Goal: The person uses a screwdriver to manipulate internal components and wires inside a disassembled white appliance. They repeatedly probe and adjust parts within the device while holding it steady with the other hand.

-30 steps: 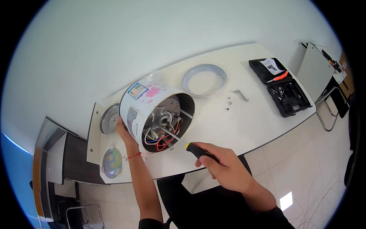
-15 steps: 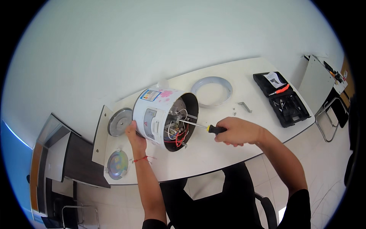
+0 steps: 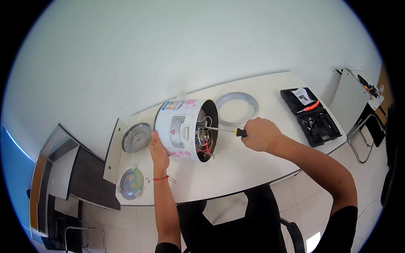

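A white rice cooker body (image 3: 177,141) with pink flowers lies on its side, its open end facing right with wires and parts showing inside. My left hand (image 3: 159,152) grips it at the left end, a red string bracelet on the wrist. My right hand (image 3: 261,135) is closed around a screwdriver (image 3: 239,132) with a black and yellow handle, its shaft reaching horizontally into the open end. A grey round metal plate (image 3: 136,137) lies left of the body. Behind my right hand lies a grey plastic ring (image 3: 237,95).
The white table (image 3: 232,177) also holds an open black tool case (image 3: 316,126), a shiny disc (image 3: 131,184) and small loose parts. A side desk (image 3: 86,179) stands at left; another table (image 3: 346,95) and chairs are at right. A white wall rises behind.
The cooker body has turned, so its opening faces more to the right. My right hand and screwdriver have moved up and right, the shaft going from diagonal to nearly horizontal.
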Action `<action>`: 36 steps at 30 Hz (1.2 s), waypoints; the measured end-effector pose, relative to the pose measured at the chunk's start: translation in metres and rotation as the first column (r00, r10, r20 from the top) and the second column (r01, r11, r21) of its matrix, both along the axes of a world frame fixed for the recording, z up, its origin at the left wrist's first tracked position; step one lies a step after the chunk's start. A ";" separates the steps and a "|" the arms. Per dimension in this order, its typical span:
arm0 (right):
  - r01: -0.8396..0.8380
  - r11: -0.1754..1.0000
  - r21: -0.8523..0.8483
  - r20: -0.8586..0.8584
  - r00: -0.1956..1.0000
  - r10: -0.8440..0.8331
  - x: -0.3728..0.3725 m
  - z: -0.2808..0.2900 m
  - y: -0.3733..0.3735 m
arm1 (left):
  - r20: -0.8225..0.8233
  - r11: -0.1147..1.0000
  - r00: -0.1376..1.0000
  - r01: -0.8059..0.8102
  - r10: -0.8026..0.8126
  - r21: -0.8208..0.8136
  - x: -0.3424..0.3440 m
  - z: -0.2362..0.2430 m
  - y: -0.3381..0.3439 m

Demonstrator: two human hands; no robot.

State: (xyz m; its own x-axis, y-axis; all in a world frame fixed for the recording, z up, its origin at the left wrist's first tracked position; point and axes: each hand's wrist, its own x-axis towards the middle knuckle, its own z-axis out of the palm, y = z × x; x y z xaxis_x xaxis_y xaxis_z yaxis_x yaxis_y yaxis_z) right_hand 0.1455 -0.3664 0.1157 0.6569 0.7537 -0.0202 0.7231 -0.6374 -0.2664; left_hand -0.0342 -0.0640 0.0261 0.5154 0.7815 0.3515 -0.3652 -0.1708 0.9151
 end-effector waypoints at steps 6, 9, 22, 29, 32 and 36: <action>-0.013 0.998 -0.055 0.024 1.000 0.014 -0.012 0.005 -0.003 | 0.012 0.999 1.000 -0.012 0.012 -0.046 0.000 -0.003 0.001; -0.014 0.999 -0.045 0.059 0.998 0.017 -0.017 0.004 -0.006 | 0.021 0.996 0.999 -0.033 0.035 -0.077 0.001 -0.005 0.004; -0.001 0.989 0.148 0.238 0.971 -0.035 -0.019 -0.036 -0.004 | 0.057 0.991 0.994 -0.086 0.092 -0.100 0.004 -0.005 0.002; -0.026 0.989 0.142 -0.125 0.991 0.044 -0.007 -0.025 -0.015 | 0.105 0.988 0.986 -0.116 0.127 -0.102 0.005 -0.014 0.014; -0.142 0.981 0.129 -0.235 0.957 0.169 0.004 -0.023 -0.028 | 0.102 0.988 0.988 -0.103 0.115 -0.120 0.004 -0.016 0.018; 0.079 0.940 0.332 -0.633 0.757 0.160 -0.013 -0.027 -0.063 | 0.135 0.989 0.985 -0.095 0.110 -0.112 0.006 -0.013 0.018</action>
State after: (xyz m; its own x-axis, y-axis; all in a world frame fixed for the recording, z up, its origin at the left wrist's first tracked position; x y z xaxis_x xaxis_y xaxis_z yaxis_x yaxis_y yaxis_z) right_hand 0.1329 -0.4289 0.0884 0.5437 0.8199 -0.1793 0.3250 -0.4027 -0.8557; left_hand -0.0280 -0.0456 0.0135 0.3824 0.8640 0.3277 -0.4769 -0.1192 0.8708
